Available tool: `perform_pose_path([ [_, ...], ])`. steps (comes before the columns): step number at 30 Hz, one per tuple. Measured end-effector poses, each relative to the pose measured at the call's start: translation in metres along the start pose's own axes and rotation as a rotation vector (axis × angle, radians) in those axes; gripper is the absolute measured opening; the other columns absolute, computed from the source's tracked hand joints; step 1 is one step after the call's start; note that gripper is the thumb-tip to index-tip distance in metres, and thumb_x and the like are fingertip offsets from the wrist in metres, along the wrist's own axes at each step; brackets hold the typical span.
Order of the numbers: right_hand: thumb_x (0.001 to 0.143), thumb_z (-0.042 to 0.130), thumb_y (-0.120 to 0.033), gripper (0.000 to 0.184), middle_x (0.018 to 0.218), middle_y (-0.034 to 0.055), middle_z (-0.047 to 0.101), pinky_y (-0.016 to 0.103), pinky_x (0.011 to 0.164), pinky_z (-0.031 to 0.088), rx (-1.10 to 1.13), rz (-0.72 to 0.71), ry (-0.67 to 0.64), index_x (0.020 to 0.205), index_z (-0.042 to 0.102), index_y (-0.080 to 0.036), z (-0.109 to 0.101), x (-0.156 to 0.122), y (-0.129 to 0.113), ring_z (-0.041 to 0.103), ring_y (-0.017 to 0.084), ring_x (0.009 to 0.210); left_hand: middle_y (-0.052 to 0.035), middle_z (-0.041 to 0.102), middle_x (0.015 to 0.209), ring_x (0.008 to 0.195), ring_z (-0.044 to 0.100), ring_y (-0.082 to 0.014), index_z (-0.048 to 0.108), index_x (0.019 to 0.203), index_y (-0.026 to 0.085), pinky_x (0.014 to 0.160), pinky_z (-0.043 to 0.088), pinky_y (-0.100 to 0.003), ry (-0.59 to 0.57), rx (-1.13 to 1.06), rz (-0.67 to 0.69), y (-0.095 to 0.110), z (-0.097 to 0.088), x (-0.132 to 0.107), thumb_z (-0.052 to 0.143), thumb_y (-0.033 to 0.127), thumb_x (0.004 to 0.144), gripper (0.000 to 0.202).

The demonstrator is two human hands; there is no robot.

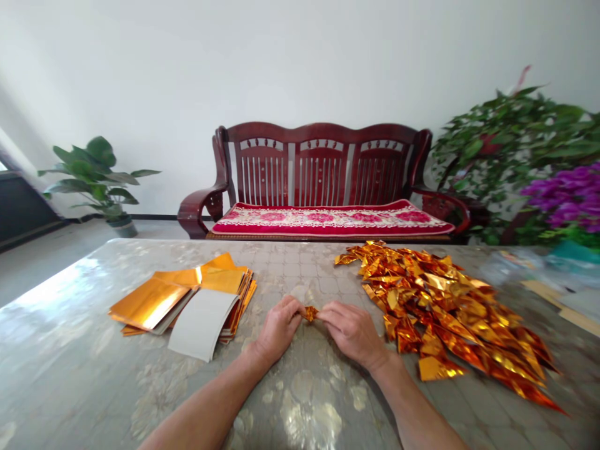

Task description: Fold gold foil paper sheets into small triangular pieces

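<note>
My left hand (282, 325) and my right hand (351, 328) meet over the middle of the table, each pinching one end of a small piece of gold foil paper (310, 314). The foil looks crumpled or folded between the fingertips, and its ends are hidden by them. To the left of my hands lies a loose stack of gold foil sheets (150, 303), with a pale grey-white sheet (201, 322) face up at its near side. A large heap of folded gold foil pieces (435, 300) spreads to the right, close by my right wrist.
A patterned, glossy cover lies over the table (107, 387). Clear plastic bags (510, 265) and tan card strips (562, 306) lie at the right. Behind stands a dark red wooden bench (321, 169) with a red floral cushion (328, 219). Potted plants (100, 178) flank it.
</note>
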State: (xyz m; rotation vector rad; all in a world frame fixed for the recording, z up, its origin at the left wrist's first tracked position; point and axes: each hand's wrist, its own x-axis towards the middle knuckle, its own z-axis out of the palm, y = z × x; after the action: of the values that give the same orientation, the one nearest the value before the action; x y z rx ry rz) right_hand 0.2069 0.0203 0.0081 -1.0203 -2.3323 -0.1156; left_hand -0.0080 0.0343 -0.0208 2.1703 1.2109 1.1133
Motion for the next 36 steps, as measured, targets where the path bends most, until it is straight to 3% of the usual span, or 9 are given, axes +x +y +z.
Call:
perform_pose_path([
  [6, 0.092, 0.058, -0.014, 0.015, 0.082, 0.0005, 0.067, 0.023, 0.071, 0.042, -0.056, 0.064, -0.001, 0.083, 0.068, -0.021, 0.002, 0.0, 0.003, 0.062, 0.013, 0.078, 0.0001, 0.059, 0.086, 0.082, 0.057, -0.0118, 0.059, 0.082, 0.019, 0.076, 0.045, -0.021, -0.015, 0.005, 0.035, -0.003, -0.002, 0.0, 0.049, 0.006, 0.086, 0.017],
  [10, 0.09, 0.058, -0.008, 0.018, 0.081, -0.0003, 0.066, 0.02, 0.069, 0.041, -0.006, 0.12, -0.037, 0.081, 0.067, -0.02, 0.008, 0.003, 0.004, 0.062, 0.012, 0.078, -0.0004, 0.059, 0.087, 0.082, 0.058, -0.0121, 0.058, 0.083, 0.02, 0.078, 0.046, -0.022, -0.045, 0.022, 0.055, -0.007, -0.002, 0.001, 0.047, 0.01, 0.09, 0.016],
  [14, 0.089, 0.058, -0.007, 0.019, 0.088, -0.0006, 0.068, 0.019, 0.071, 0.041, 0.033, 0.204, -0.056, 0.082, 0.069, -0.021, 0.01, 0.008, 0.004, 0.063, 0.011, 0.082, -0.0009, 0.061, 0.091, 0.085, 0.06, -0.0138, 0.055, 0.082, 0.021, 0.081, 0.047, -0.025, 0.007, 0.052, 0.035, -0.009, -0.001, 0.003, 0.049, 0.014, 0.09, 0.012],
  [17, 0.088, 0.058, -0.008, 0.021, 0.089, -0.0015, 0.068, 0.019, 0.07, 0.041, 0.055, 0.274, -0.103, 0.081, 0.071, -0.023, 0.002, 0.012, 0.001, 0.064, 0.011, 0.081, -0.002, 0.063, 0.1, 0.089, 0.063, -0.0158, 0.054, 0.091, 0.022, 0.082, 0.049, -0.029, 0.028, 0.083, -0.013, -0.006, 0.0, 0.002, 0.054, 0.017, 0.087, 0.007],
  [22, 0.085, 0.06, -0.01, 0.021, 0.085, -0.0018, 0.068, 0.023, 0.066, 0.04, 0.032, 0.375, -0.143, 0.078, 0.073, -0.026, -0.022, 0.018, -0.003, 0.063, 0.013, 0.077, -0.0011, 0.067, 0.102, 0.089, 0.068, -0.0187, 0.045, 0.123, 0.024, 0.08, 0.052, -0.032, 0.006, 0.108, -0.192, 0.0, 0.0, 0.001, 0.064, 0.026, 0.083, 0.045],
  [25, 0.082, 0.061, -0.011, 0.019, 0.086, -0.001, 0.069, 0.023, 0.071, 0.042, 0.071, 0.409, -0.119, 0.079, 0.074, -0.025, -0.042, 0.02, 0.004, 0.064, 0.014, 0.081, -0.0011, 0.066, 0.111, 0.086, 0.068, -0.0168, 0.037, 0.132, 0.026, 0.077, 0.051, -0.031, -0.057, 0.137, -0.23, 0.001, 0.001, 0.003, 0.063, 0.027, 0.083, 0.055],
  [32, 0.081, 0.06, -0.021, 0.016, 0.088, 0.0022, 0.072, 0.029, 0.078, 0.048, 0.119, 0.505, 0.031, 0.081, 0.075, -0.024, -0.113, 0.002, 0.038, 0.066, 0.017, 0.082, -0.0008, 0.067, 0.102, 0.092, 0.065, -0.0177, 0.045, 0.128, 0.025, 0.082, 0.048, -0.029, -0.158, 0.23, -0.132, -0.006, 0.004, 0.003, 0.055, 0.02, 0.088, 0.041],
  [36, 0.077, 0.061, -0.032, 0.017, 0.086, 0.0013, 0.075, 0.029, 0.074, 0.048, -0.006, 0.72, 0.098, 0.08, 0.076, -0.025, -0.146, -0.03, 0.067, 0.068, 0.019, 0.077, -0.0013, 0.067, 0.101, 0.099, 0.063, -0.0195, 0.054, 0.118, 0.025, 0.085, 0.046, -0.029, -0.192, 0.303, -0.068, -0.009, 0.005, 0.004, 0.053, 0.021, 0.09, 0.028],
])
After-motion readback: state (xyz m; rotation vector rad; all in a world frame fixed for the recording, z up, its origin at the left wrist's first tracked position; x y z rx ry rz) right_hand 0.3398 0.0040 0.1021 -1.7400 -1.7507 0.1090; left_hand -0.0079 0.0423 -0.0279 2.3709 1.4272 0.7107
